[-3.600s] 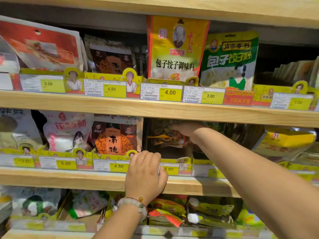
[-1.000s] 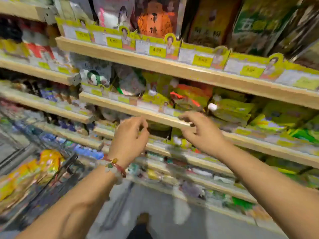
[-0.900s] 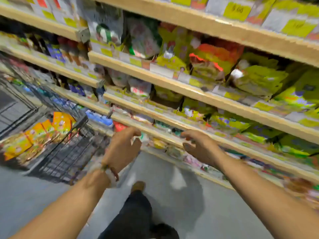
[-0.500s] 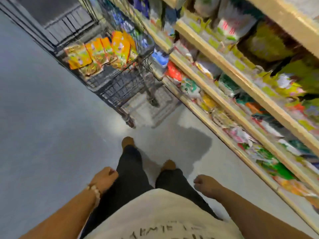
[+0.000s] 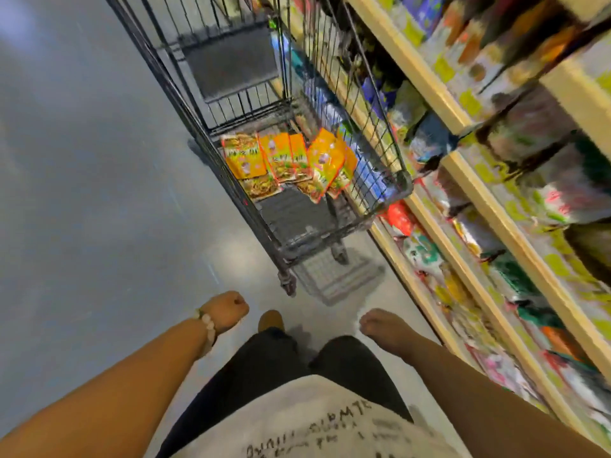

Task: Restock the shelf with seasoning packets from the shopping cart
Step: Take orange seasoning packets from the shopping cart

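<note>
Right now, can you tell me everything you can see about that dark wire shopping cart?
The dark metal wire shopping cart stands on the grey floor, close beside the wooden shelves. Its sides are thin bars with a thicker rim. Small wheels show underneath. Inside lie orange and yellow seasoning packets, overlapping in a loose row. Neither hand touches it.

Open floor (image 5: 82, 193) lies left of the shopping cart (image 5: 390, 193), whose wire walls hug the shelf (image 5: 469, 170)
</note>
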